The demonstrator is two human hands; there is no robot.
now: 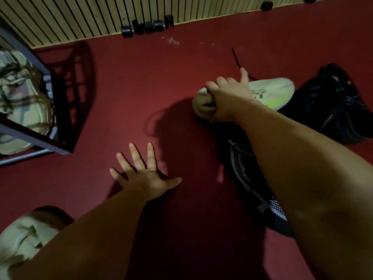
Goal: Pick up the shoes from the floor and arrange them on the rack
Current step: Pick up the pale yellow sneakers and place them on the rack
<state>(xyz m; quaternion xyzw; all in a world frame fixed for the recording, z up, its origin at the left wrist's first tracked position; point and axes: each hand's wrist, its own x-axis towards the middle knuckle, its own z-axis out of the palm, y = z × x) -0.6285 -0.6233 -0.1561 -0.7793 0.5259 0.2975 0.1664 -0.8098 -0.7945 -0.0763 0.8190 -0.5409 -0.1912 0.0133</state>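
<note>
My right hand (226,98) is clamped on the heel of the pale green shoe (270,91) on the red floor (141,87) far right, while my left hand (141,174) spreads flat, fingers apart, near the rack (30,136).

We count two hands: left hand (145,176), right hand (228,100). Shoes on floor (125,87), four: pale shoe (270,91), black-and-white shoe (244,170), black shoe (333,104), pale shoe at lower left (22,237). One rack (30,136); pale shoes inside blurred, number unclear. Small black wheels (148,27) along slatted wall: we make out about seven.
</note>
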